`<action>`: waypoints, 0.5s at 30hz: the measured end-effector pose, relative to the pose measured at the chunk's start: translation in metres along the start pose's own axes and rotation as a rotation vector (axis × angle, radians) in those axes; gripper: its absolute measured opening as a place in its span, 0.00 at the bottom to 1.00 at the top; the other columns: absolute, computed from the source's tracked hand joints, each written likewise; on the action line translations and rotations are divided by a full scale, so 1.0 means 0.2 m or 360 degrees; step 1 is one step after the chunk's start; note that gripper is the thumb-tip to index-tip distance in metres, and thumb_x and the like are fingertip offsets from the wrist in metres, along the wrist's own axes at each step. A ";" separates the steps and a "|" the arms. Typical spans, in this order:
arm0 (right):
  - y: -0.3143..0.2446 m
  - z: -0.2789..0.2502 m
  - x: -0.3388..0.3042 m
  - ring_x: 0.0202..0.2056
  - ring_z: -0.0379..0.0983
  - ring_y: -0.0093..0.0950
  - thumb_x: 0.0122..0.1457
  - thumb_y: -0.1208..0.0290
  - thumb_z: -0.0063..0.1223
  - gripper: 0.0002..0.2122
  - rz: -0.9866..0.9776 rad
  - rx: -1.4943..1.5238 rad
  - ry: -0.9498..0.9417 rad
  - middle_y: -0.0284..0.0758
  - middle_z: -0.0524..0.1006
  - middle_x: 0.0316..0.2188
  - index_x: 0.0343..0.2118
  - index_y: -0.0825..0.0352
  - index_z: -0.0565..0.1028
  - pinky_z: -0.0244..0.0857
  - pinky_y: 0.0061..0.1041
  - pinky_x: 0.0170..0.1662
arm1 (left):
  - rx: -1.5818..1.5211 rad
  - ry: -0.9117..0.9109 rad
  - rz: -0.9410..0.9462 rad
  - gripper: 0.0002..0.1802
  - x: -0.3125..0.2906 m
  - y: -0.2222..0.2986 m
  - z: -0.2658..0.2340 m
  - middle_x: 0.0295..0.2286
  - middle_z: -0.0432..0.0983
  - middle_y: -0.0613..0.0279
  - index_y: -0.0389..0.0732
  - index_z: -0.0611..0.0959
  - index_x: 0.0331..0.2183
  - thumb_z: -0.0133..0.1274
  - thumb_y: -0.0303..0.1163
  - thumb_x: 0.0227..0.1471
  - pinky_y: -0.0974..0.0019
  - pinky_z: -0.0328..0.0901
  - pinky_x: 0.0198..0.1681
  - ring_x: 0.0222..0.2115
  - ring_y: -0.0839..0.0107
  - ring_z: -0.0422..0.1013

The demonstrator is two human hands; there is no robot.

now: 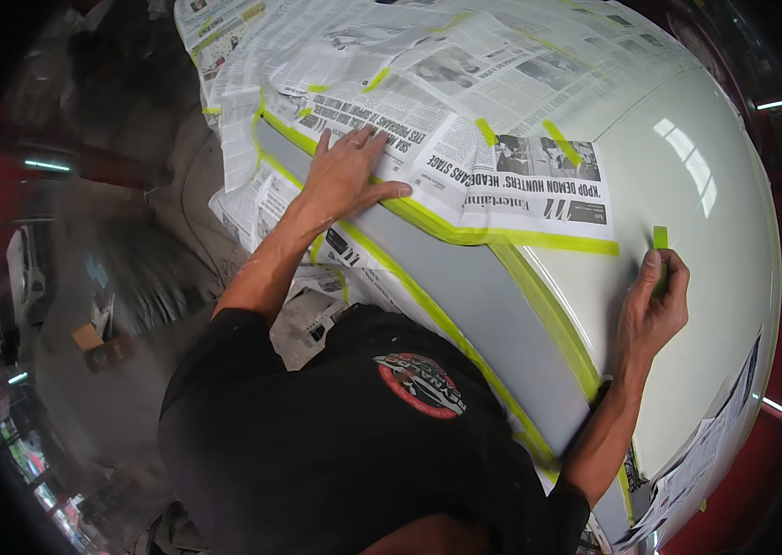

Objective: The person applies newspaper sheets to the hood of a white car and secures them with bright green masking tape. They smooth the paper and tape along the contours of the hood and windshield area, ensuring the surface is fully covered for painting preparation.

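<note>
My left hand [344, 178] lies flat with its fingers spread, pressing a newspaper sheet [465, 153] at its taped edge. Its thumb points right along the yellow-green masking tape [446, 229] that borders the sheet. Below that border runs a long grey panel strip [437, 254], taped along both sides. Over the glossy white car body [687, 199], my right hand [657, 301] is closed in a pinch on a short piece of masking tape [660, 238]. One end of this piece sticks up past the fingers; the rest is partly hidden.
More newspaper [344, 46] covers the far part of the car body, fixed with short tape pieces. Paper sheets [714, 453] also hang at the lower right. A small cardboard box [87, 337] sits on the left, beside dark sheeting [141, 268].
</note>
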State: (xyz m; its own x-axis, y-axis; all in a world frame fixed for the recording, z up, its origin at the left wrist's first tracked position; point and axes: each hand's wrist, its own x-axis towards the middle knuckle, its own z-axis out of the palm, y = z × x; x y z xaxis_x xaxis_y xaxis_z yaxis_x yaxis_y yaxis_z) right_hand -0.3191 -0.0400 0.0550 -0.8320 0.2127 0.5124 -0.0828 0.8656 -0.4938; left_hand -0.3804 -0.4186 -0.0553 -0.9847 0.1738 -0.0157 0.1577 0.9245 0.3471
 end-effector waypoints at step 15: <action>0.00 0.00 0.02 0.22 0.71 0.22 0.62 0.69 0.58 0.08 -0.0135 0.0001 -0.0062 0.37 0.80 0.30 0.37 0.70 0.77 0.66 0.21 0.23 | -0.0680 -0.0188 0.0508 0.73 0.15 0.38 0.11 0.65 0.35 0.29 0.40 0.51 0.67 0.72 0.57 0.26 0.39 0.31 0.67 0.67 0.35 0.31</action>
State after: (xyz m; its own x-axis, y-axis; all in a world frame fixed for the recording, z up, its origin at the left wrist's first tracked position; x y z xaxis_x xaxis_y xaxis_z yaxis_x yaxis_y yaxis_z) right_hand -0.3217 -0.0400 0.0568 -0.8427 0.1207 0.5248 -0.1543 0.8796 -0.4501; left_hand -0.3971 -0.3354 -0.0490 -0.8739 0.4829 0.0562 0.3786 0.6036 0.7017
